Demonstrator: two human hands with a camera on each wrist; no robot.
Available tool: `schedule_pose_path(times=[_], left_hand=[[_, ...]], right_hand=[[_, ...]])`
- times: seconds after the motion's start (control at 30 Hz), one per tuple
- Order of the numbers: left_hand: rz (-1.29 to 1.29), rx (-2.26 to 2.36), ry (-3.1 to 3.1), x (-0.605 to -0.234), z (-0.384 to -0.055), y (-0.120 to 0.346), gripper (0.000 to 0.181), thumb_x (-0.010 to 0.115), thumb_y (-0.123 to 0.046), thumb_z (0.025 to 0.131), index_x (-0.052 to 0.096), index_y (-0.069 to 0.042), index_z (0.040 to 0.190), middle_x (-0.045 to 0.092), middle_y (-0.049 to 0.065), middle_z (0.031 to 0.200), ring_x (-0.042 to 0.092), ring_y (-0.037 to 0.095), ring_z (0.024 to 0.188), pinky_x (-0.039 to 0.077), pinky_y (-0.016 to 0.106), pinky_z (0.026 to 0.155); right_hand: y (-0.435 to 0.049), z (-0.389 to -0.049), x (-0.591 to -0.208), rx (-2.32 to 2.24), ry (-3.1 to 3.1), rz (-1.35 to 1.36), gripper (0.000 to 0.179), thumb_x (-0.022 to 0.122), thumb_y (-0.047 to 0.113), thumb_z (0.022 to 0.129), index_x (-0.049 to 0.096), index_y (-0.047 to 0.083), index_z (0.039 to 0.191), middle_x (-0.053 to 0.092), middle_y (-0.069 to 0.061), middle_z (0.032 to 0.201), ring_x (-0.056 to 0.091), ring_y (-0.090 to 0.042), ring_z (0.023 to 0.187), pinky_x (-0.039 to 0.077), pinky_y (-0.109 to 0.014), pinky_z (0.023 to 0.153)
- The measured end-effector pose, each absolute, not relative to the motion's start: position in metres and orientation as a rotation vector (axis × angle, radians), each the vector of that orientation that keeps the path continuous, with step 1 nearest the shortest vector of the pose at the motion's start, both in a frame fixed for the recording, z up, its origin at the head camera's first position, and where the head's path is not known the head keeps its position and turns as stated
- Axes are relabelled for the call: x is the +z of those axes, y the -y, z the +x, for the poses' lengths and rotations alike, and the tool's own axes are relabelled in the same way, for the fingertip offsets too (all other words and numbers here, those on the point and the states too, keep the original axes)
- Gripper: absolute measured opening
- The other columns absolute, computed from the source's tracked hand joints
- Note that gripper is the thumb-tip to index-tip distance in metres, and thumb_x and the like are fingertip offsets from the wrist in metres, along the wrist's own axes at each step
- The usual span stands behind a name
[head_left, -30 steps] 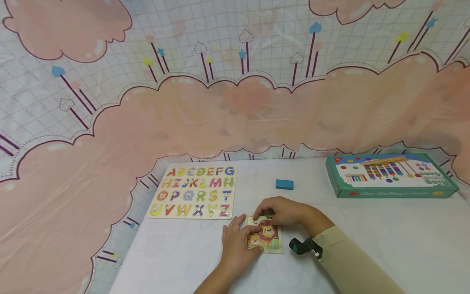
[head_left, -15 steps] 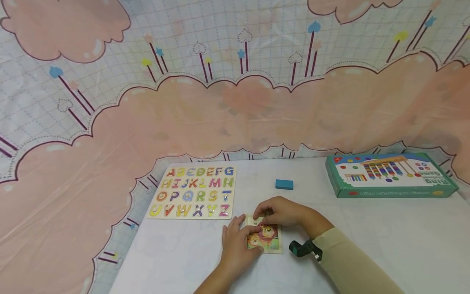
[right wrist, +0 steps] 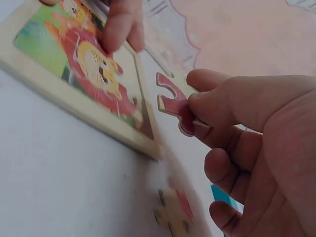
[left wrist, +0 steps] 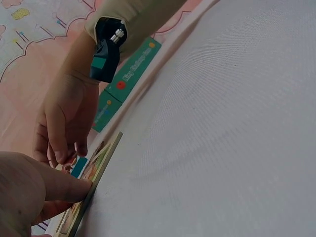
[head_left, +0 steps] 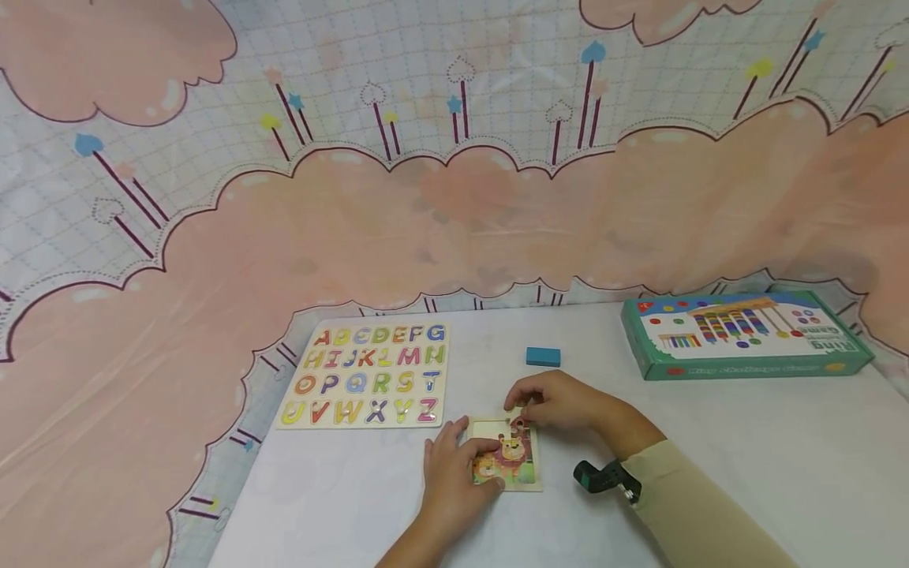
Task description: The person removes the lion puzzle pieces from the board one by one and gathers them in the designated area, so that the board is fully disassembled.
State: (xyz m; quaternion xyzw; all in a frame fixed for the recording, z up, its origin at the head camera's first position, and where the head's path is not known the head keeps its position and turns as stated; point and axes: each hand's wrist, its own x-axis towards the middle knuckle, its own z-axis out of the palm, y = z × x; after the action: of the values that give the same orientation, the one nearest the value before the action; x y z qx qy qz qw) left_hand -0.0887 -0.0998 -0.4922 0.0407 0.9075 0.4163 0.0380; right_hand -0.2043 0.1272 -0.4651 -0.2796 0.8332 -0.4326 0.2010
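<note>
My left hand [head_left: 458, 473] rests on the lion puzzle [head_left: 521, 487], its index finger lying across the picture and its thumb [left wrist: 74, 187] pressing the near edge. Pale bare backing shows in the upper left of the wooden tray. At the tray's upper right corner, my right hand [head_left: 564, 406] pinches a dark red puzzle piece [right wrist: 175, 103] between thumb and finger. The right wrist view shows that piece raised beside the frame. A second loose piece [right wrist: 177, 210], pale with some red, lies on the table below the right hand.
A blue block [head_left: 543, 357] lies behind the right hand. At the left is a wooden alphabet board [head_left: 334, 427] with colourful letters. A green Ring Challenge Game box [head_left: 746, 339] stands at the back right, near the patterned cloth backdrop.
My right hand has moved right and away from the tray's upper left, uncovering bare backing there. The left hand stays on the puzzle. The head view has shifted slightly.
</note>
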Motion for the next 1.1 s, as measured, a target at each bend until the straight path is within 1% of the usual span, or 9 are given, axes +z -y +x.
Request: schedule_pose_path(times=[0.13,0.4,0.6,0.87,1.1], left_hand=[[0.112,1.274,-2.774,-0.492,-0.088,0.100,0.040,0.092,-0.012,0.076,0.079,-0.021,0.113,0.041,0.019,0.163,0.021,0.049,0.158,-0.002,0.075,0.122],[0.089,1.276,-2.771,-0.490,-0.087,0.101,0.040,0.092,-0.011,0.076,0.078,-0.020,0.113,0.041,0.018,0.164,0.021,0.049,0.158,-0.002,0.074,0.123],[0.073,1.285,-2.771,-0.490,-0.088,0.100,0.040,0.092,-0.011,0.077,0.078,-0.021,0.113,0.041,0.017,0.165,0.020,0.047,0.158,-0.003,0.071,0.124],[0.077,1.281,-2.782,-0.490,-0.089,0.099,0.040,0.091,-0.010,0.077,0.078,-0.020,0.113,0.041,0.018,0.164,0.021,0.048,0.158,-0.002,0.071,0.124],[0.090,1.283,-2.788,-0.492,-0.090,0.098,0.040,0.091,-0.009,0.077,0.079,-0.019,0.113,0.043,0.018,0.163,0.022,0.047,0.158,-0.002,0.071,0.124]], right_hand=[[-0.137,-0.202,-0.464,-1.225,-2.317,-0.752,0.024,0.064,-0.003,0.098,0.078,0.012,0.110,0.074,0.003,0.098,0.063,-0.018,0.088,0.055,-0.027,0.075],[-0.160,-0.201,-0.462,-1.231,-2.367,-0.695,0.023,0.064,-0.003,0.098,0.076,0.013,0.110,0.073,0.002,0.094,0.063,-0.020,0.088,0.055,-0.027,0.075],[-0.180,-0.199,-0.460,-1.217,-2.435,-0.651,0.021,0.066,-0.002,0.099,0.075,0.012,0.113,0.072,0.000,0.100,0.063,-0.020,0.089,0.055,-0.027,0.078],[-0.200,-0.201,-0.466,-1.204,-2.501,-0.596,0.019,0.066,0.001,0.100,0.076,0.014,0.110,0.072,0.002,0.099,0.063,-0.018,0.088,0.055,-0.029,0.078],[-0.208,-0.200,-0.474,-1.203,-2.520,-0.550,0.018,0.066,0.001,0.101,0.076,0.013,0.109,0.072,0.001,0.098,0.063,-0.019,0.088,0.056,-0.029,0.080]])
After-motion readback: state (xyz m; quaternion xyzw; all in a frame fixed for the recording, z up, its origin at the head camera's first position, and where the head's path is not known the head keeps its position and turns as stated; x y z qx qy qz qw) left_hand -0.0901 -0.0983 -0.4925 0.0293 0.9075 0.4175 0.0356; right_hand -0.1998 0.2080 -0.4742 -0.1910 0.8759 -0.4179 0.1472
